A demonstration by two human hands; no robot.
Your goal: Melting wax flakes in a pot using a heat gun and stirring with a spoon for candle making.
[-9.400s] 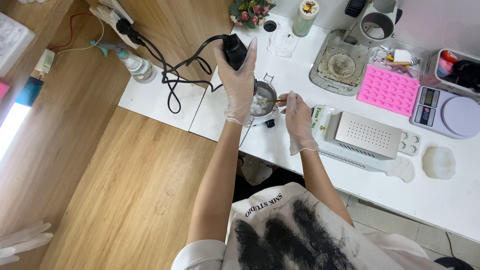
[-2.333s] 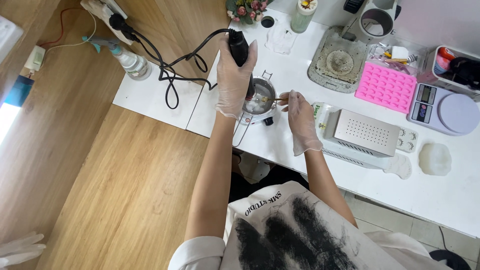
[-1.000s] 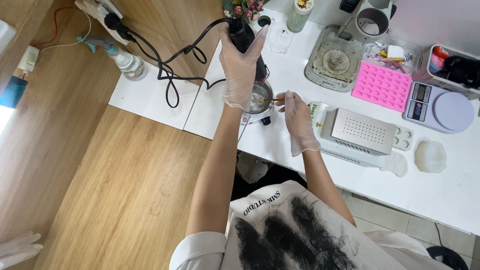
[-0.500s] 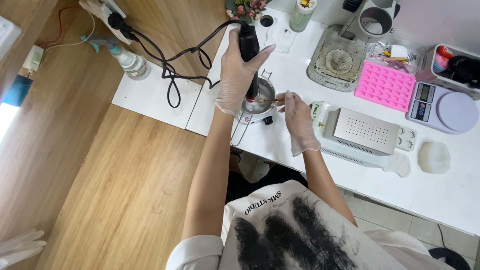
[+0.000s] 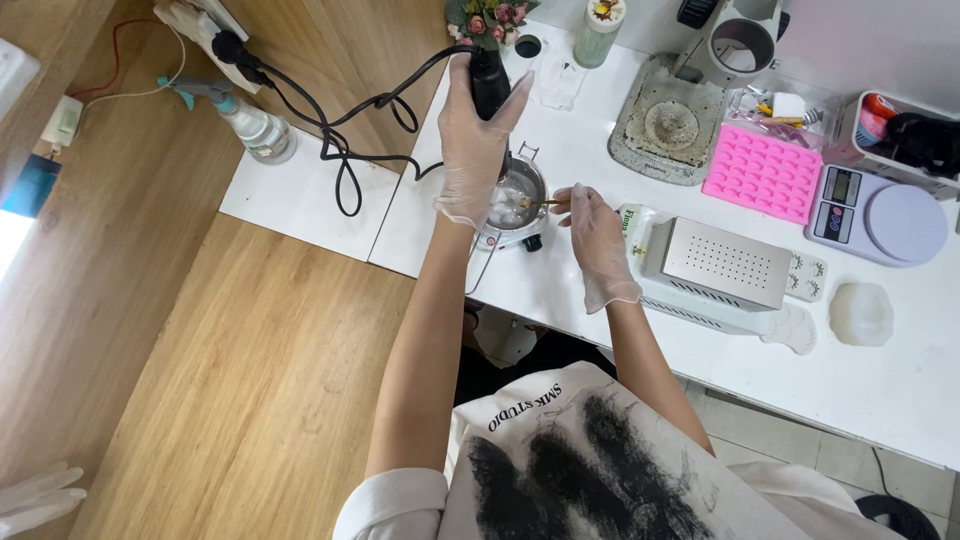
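Observation:
My left hand (image 5: 474, 140), in a clear glove, grips a black corded heat tool (image 5: 490, 80) and holds it above a small metal pot (image 5: 520, 190) on the white table (image 5: 560, 290). My right hand (image 5: 595, 240), also gloved, pinches a thin wooden stick (image 5: 537, 203) whose tip reaches into the pot. Pale lumps lie inside the pot. The tool's black cable (image 5: 345, 130) runs left to a power strip (image 5: 200, 25) on the wooden floor.
A pink silicone mould (image 5: 765, 172), a digital scale (image 5: 880, 215), a perforated metal box (image 5: 725, 262), a round grey tray (image 5: 670, 120) and a white mould (image 5: 862, 312) sit right of the pot. A spray bottle (image 5: 250, 120) lies at the left. Another gloved hand (image 5: 35, 495) shows bottom left.
My left hand has shifted the black tool a little above the pot, tilting it more upright. My right hand stays at the pot with the stick.

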